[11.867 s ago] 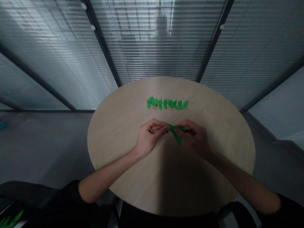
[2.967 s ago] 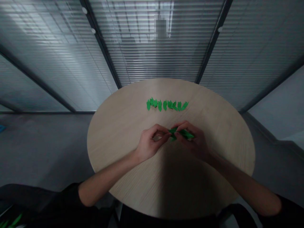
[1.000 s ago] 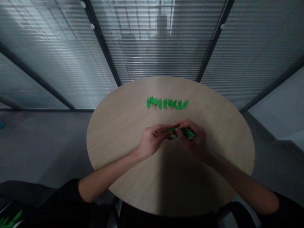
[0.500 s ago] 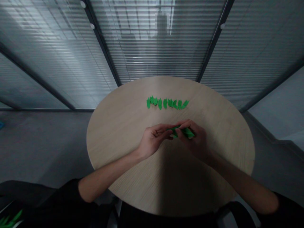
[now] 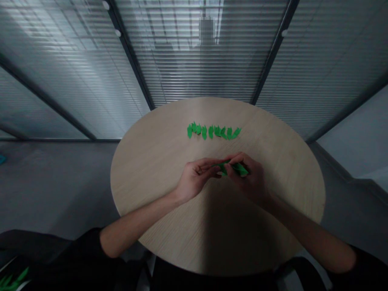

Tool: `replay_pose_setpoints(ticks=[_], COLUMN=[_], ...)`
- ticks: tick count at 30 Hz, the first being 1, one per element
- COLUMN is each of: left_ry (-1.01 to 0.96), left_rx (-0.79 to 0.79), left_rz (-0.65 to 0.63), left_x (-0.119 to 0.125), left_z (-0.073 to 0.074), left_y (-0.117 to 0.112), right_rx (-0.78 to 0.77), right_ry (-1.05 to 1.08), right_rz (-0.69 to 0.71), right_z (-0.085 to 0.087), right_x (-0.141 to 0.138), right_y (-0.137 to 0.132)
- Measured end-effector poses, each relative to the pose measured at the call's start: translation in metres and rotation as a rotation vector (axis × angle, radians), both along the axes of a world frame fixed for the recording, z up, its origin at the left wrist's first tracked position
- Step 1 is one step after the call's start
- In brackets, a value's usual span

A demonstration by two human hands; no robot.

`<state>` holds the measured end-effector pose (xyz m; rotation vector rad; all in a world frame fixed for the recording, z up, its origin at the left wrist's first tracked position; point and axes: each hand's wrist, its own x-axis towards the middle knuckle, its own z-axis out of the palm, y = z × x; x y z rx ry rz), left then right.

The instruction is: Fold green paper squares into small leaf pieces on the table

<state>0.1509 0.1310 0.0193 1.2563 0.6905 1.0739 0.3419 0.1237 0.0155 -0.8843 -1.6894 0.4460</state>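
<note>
A folded piece of green paper [image 5: 241,169] is pinched between my two hands over the middle of the table. My left hand [image 5: 195,180] grips its left end with thumb and fingers closed. On the other end, my right hand [image 5: 250,178] has its thumb and bent fingers pressed to the paper, which sticks out below them. Fingers hide much of its shape. Farther back lies a row of several small green folded paper pieces [image 5: 211,132], pointed at the top, some of them overlapping.
The round wooden table [image 5: 145,161] stands against glass partitions with blinds [image 5: 203,72]. More green pieces [image 5: 15,279] show in a container at the bottom left corner. A small blue thing [image 5: 2,159] is on the floor at far left.
</note>
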Motion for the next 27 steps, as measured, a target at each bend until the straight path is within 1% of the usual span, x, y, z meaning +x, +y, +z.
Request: replay_pose_setpoints(ticks=[4,8,16,23,27], left_ry=[0.021,0.003,0.020,0.013,0.027], left_rx=[0.003,0.014,0.079,0.081,0.111], left_rz=[0.005,-0.001,-0.018,-0.036,-0.036], left_x=[-0.0006,-0.0004,-0.0008,-0.0013,-0.0018], left_z=[-0.0001,-0.0009,0.0027,-0.0002,0.0005], left_y=[0.0003,0.0006,-0.0007,-0.0015,-0.0019], right_rx=[0.015,0.022,0.010,0.039,0.038], right_ry=[-0.012,-0.022,-0.007,-0.018,-0.020], right_rz=[0.002,-0.008,-0.012,-0.026,-0.028], right_z=[0.0008,0.0001,0.0003,0.0019,0.0023], right_x=[0.0008,0.0014,0.0011,0.0018,0.0020], right_y=[0.0002,0.0003,0.0006,0.0009,0.0012])
